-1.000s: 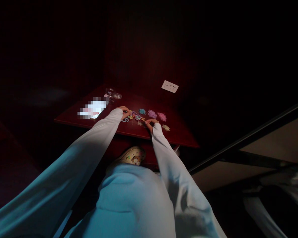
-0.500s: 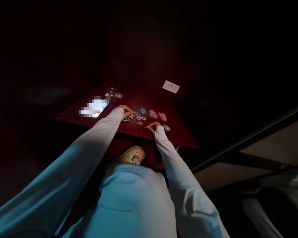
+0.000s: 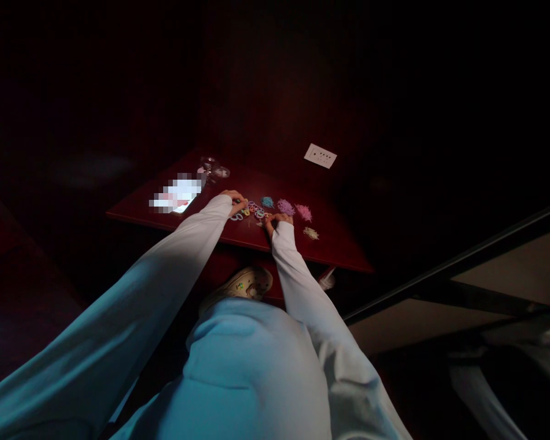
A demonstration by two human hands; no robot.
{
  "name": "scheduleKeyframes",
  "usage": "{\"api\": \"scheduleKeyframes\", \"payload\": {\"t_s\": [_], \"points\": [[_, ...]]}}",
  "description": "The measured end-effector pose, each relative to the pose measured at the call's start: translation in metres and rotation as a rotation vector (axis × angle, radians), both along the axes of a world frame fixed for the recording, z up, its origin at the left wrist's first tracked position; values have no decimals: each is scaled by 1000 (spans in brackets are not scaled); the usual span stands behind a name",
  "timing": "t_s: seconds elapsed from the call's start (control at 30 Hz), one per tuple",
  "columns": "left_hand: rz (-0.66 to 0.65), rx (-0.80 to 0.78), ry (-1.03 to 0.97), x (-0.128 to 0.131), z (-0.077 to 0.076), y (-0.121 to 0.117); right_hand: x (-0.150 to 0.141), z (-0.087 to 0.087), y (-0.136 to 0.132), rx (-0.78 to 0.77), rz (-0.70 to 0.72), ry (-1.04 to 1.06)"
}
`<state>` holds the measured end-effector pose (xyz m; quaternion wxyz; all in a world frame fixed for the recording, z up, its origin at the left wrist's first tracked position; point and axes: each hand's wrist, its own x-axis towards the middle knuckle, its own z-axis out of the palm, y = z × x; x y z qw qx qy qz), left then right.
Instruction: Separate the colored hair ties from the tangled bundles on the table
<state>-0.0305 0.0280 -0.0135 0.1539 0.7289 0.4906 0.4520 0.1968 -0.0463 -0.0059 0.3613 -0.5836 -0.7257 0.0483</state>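
My left hand (image 3: 235, 201) rests at the left edge of a pile of small colourful rings (image 3: 253, 208), which look like hair ties. Its fingers are curled together over that edge, and what they hold is too small to make out. At the right edge of the same pile is my right hand (image 3: 278, 221), thumb and fingers drawn into a pinch. Whatever lies in the pinch is hidden. Beyond the rings sit small heaps of thin pieces: a blue heap (image 3: 267, 201), a purple heap (image 3: 286, 206) and a pink heap (image 3: 304, 212). A cream heap (image 3: 310, 233) lies right of my right hand.
A lit phone or tablet (image 3: 178, 198), partly pixelated, lies on the left of the dark red table (image 3: 140, 211). Clear round containers (image 3: 213, 168) stand behind it. A white socket plate (image 3: 321, 156) is on the back wall. Below the table's front edge shows a clog (image 3: 252, 282).
My right hand has moved left and away from me, from beside the cream heap to the rings. My left hand stays by the pile. The view has shifted slightly.
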Motion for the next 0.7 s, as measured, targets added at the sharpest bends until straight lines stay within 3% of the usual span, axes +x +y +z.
{"api": "scheduleKeyframes", "payload": {"t_s": [0.3,0.7], "points": [[0,-38,32,0,3,-1,-31,10,-26,-11,127,-113],[12,-39,13,2,1,-4,-39,10,-30,-66,28,-125]]}}
